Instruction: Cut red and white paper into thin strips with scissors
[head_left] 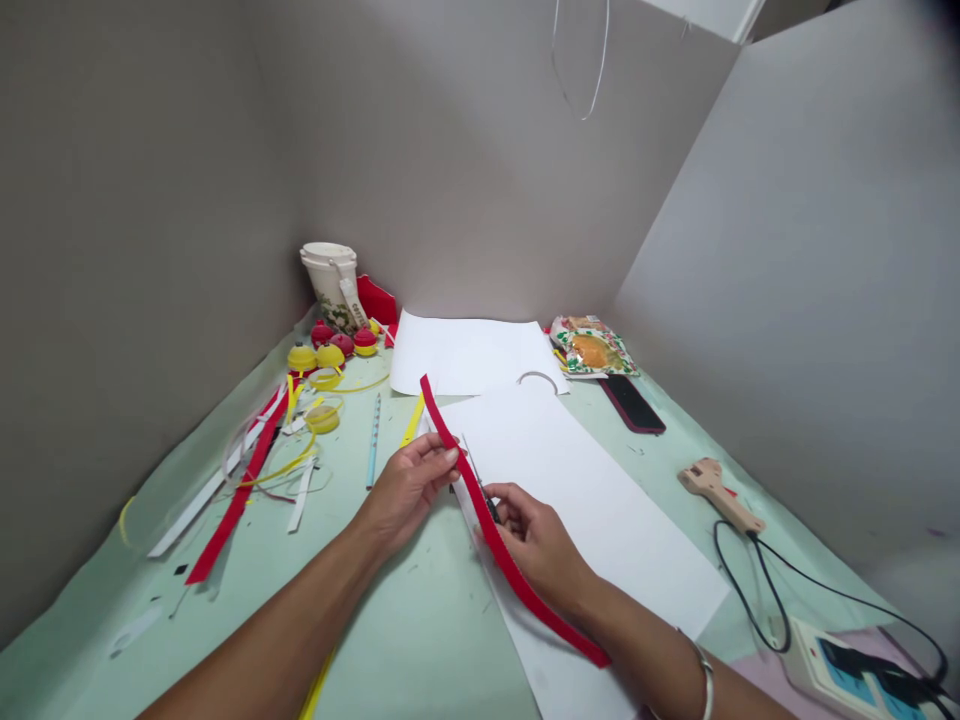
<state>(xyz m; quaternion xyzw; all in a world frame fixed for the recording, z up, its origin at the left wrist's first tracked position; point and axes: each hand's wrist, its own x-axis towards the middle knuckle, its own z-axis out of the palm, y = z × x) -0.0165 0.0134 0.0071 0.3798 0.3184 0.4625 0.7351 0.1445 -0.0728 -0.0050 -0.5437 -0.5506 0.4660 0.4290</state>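
A long red strip (pixel 510 572), looking like felt or paper, slants across the middle of the view. My left hand (pixel 409 485) is closed on its upper part, pinching it between thumb and fingers. My right hand (pixel 541 545) is closed around small scissors (pixel 491 506) with black handles, largely hidden by the fingers and the strip. Their thin blades point up and away, close beside the strip. The strip's lower end curves over my right wrist. Beneath both hands lies a white sheet (pixel 600 520). A yellow strip (pixel 412 421) passes under my left hand.
A second white sheet (pixel 465 350) lies behind. At left are a pencil (pixel 373 440), red and yellow round pieces (pixel 330 356), loose strips (pixel 240 500) and a white bucket (pixel 330 280). At right are a phone (pixel 632 403), a packet (pixel 595 348), a glue gun (pixel 720 494) and a power strip (pixel 832 670).
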